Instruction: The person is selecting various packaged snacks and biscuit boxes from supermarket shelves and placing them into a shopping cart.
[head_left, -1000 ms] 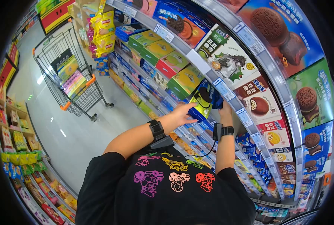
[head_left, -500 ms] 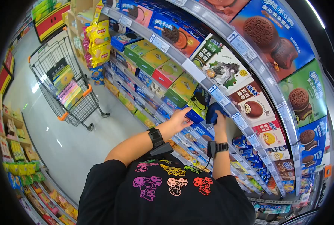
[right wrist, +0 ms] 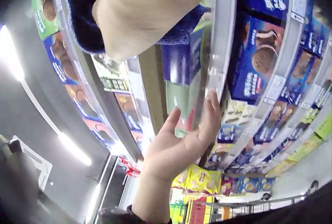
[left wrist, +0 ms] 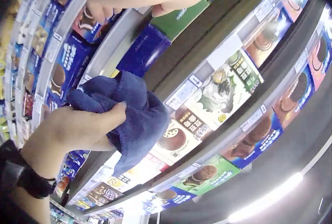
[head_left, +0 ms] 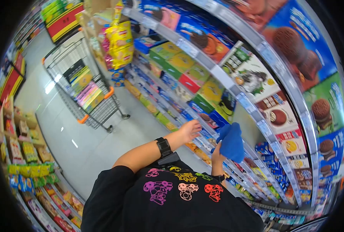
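A blue cloth [head_left: 232, 144] is held by the right hand [head_left: 217, 154] on the near side of a blue-and-yellow biscuit carton [left wrist: 143, 52], which is seated on the shelf at the near end of a row of yellow-and-green cartons [head_left: 210, 91]. The relation to be reckoned with is that short span between cloth and carton. In the head view, the cloth is placed below and slightly right of the carton, with its long axis slanted downward and away from it. The left hand [head_left: 188, 131] is held to the left of the carton, well apart from the cloth, so the right hand must be taken as the nearer one to the cloth.

The right hand's fingers are clamped on the cloth, with the thumb laid across its folds. The left hand's fingers are spread loosely apart, and nothing is gripped by them. Whether the carton is touched by the cloth's upper edge cannot be settled, since the head view is blurred.

The cloth is plain, soft and crumpled. It is gathered into thick folds at the grip and drawn out below into a loose, tapering corner.
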Available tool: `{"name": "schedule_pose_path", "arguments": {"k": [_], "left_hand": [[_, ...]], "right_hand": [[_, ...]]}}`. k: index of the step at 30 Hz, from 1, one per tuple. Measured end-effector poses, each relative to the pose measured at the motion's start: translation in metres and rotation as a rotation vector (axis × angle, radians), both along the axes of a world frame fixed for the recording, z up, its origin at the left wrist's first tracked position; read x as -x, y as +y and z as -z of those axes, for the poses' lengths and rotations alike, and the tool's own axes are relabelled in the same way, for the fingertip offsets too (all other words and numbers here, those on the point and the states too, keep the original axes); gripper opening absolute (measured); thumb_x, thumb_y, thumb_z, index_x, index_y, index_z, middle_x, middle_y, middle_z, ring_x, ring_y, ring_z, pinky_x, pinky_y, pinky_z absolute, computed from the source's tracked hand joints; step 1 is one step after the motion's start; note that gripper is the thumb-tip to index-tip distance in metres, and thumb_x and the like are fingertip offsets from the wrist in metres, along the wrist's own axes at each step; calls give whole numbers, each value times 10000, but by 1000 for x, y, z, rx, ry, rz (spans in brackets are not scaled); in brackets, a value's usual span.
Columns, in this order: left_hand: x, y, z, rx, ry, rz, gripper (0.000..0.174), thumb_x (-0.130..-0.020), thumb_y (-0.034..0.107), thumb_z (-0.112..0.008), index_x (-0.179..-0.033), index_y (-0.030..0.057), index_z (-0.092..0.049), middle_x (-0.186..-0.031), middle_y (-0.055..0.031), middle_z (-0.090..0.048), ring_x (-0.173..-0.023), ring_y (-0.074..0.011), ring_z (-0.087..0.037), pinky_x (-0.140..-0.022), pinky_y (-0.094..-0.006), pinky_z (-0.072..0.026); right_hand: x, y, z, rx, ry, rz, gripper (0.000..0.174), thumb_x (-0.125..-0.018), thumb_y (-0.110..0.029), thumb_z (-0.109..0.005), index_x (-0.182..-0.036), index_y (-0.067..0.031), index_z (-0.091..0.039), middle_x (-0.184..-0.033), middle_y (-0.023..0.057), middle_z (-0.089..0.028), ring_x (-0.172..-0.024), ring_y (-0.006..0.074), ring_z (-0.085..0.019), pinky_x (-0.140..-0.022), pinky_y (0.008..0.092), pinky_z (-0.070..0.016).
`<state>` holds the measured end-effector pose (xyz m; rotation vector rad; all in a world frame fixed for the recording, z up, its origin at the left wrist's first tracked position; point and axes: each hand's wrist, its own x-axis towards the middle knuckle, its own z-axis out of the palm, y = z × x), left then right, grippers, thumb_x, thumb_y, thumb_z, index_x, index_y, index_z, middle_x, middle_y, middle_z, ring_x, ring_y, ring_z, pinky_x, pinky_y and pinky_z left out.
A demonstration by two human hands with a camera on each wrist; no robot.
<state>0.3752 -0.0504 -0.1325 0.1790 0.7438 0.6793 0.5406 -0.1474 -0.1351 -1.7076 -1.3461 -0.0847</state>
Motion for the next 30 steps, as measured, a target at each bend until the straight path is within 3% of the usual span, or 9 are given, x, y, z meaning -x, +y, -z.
{"name": "schedule_pose_path", "arguments": {"k": [2, 6, 7, 10, 13, 16, 21, 26, 30], "left_hand": [[34, 2, 8, 28, 23, -24, 274, -832, 300, -506, -1028, 109, -489, -1192, -70, -502, -1065, -226, -474, -889, -382, -383], [117, 2, 24, 50, 109, -186, 230, -811, 287, -508, -963, 114, -513, -1099, -51, -539, -1014, -212, -488, -885, -369, -380], [138, 3, 27, 58, 140, -247, 225, -809, 289, -506, -953, 116, -517, -1067, -44, -545, -997, -207, -491, -884, -367, -378], [205, -3, 34, 71, 180, -366, 195, -817, 299, -481, -903, 132, -531, -933, -11, -539, -901, -169, -482, -857, -348, -371], [260, -11, 29, 148, 248, -525, 179, -823, 314, -461, -824, 155, -544, -846, 8, -531, -861, -140, -461, -855, -351, -331], [311, -15, 63, 172, 377, -646, 174, -818, 308, -472, -839, 150, -543, -858, 12, -538, -874, -139, -458, -867, -383, -307], [389, -19, 94, 172, 441, -886, 280, -801, 287, -517, -1029, 126, -528, -1057, -28, -522, -1004, -172, -445, -885, -398, -307], [483, 5, 118, 138, 662, -1093, 281, -813, 234, -528, -1060, 101, -522, -1012, -31, -553, -960, -150, -496, -794, -323, -379], [557, 36, 171, 269, 966, -1028, 301, -794, 209, -545, -1056, 62, -524, -963, -47, -556, -885, -129, -517, -712, -271, -394]], "right_hand": [[33, 1, 7, -24, -269, -206, 264, -811, -105, -539, -1034, 36, -543, -1000, 169, -580, -898, 318, -540, -820, 401, -400], [114, 29, 15, 295, -183, -608, 339, -757, -93, -550, -1083, -2, -537, -1078, 197, -549, -1015, 357, -502, -896, 434, -369], [137, 40, 15, 232, -219, -677, 325, -728, -96, -587, -1041, -14, -560, -1028, 179, -573, -962, 325, -541, -836, 405, -412], [217, 67, 0, 309, 248, -927, 289, -717, -108, -617, -991, -24, -584, -969, 154, -597, -894, 285, -578, -762, 362, -446], [276, 87, 16, 356, 237, -1128, 282, -701, -71, -632, -978, -29, -599, -993, 125, -598, -934, 231, -565, -806, 357, -431], [326, 109, 27, 431, 225, -1269, 282, -713, -78, -633, -989, -32, -599, -969, 114, -612, -909, 210, -578, -799, 341, -440], [413, 167, 60, 593, 347, -1336, 278, -707, -123, -632, -962, -18, -598, -909, 143, -629, -838, 251, -614, -723, 340, -466], [518, 245, 79, 689, 427, -1358, 292, -671, -103, -599, -945, 0, -596, -863, 162, -632, -813, 259, -619, -728, 334, -473], [599, 318, 121, 1303, 25, -1519, 359, -636, -146, -571, -954, 20, -582, -856, 187, -630, -801, 298, -614, -726, 356, -473]]}}
